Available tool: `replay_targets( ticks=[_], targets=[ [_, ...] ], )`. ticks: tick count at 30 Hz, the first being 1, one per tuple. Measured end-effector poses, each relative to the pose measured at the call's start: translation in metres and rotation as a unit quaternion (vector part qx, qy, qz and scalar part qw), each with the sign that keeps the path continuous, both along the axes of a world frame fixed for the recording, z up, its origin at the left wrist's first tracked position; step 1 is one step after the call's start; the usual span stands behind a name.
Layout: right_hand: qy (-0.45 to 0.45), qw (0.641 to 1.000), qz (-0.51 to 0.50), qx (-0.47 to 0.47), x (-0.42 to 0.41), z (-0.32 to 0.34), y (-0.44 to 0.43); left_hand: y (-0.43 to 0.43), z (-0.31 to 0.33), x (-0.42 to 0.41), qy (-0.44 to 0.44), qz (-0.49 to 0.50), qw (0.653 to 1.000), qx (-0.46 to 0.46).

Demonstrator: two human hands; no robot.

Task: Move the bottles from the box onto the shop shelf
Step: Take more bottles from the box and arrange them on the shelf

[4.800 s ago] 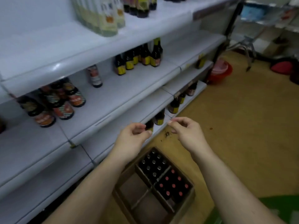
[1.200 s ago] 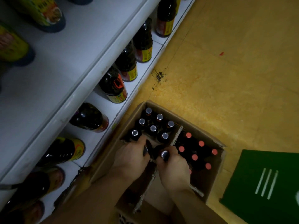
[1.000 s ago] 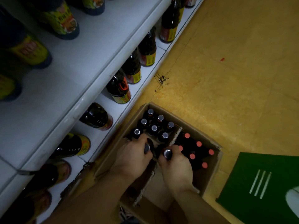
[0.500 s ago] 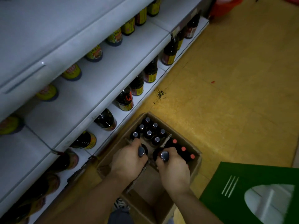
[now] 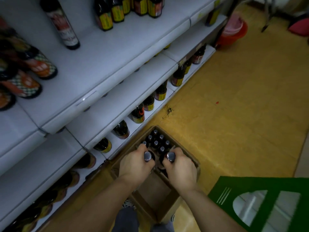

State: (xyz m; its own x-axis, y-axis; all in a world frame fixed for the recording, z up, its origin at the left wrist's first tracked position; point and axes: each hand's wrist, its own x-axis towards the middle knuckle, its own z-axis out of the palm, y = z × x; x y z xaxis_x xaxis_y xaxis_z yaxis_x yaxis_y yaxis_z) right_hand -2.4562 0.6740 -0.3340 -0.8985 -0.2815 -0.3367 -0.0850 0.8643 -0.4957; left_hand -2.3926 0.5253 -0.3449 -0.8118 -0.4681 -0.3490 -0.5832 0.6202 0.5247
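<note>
A cardboard box point(image 5: 189, 154) with dividers stands on the floor against the bottom shelf. Its far compartment holds several dark bottles point(image 5: 156, 142) with silver caps. My left hand point(image 5: 134, 166) grips the neck of one dark bottle, whose silver cap point(image 5: 147, 155) shows above my fingers. My right hand point(image 5: 181, 169) grips a second bottle with its silver cap point(image 5: 170, 156) showing. Both bottles are raised above the box. The white shop shelf point(image 5: 107, 72) rises in tiers on the left.
Dark sauce bottles with yellow labels point(image 5: 138, 113) line the bottom shelf and the upper tiers. A green sign point(image 5: 260, 203) lies on the yellow floor at the right. An orange bucket point(image 5: 234, 33) stands at the shelf's far end. The box's near compartments are bare.
My hands reached into the box, each gripped a bottle by the neck and lifted it. The camera has tilted up, so more of the upper shelves shows.
</note>
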Motion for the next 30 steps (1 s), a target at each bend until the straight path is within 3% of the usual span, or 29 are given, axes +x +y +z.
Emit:
replay_targets(
  ticks=[11,30],
  targets=[
    [0.04,0.995,0.094,-0.02,-0.004,0.087,0.02,0.022,0.091,0.024,0.074,0.06,0.995,-0.035],
    [0.096,0.958,0.225,-0.151,-0.02,0.226,0.005,0.015,0.216,0.063,0.168,0.226,0.957,-0.063]
  ],
)
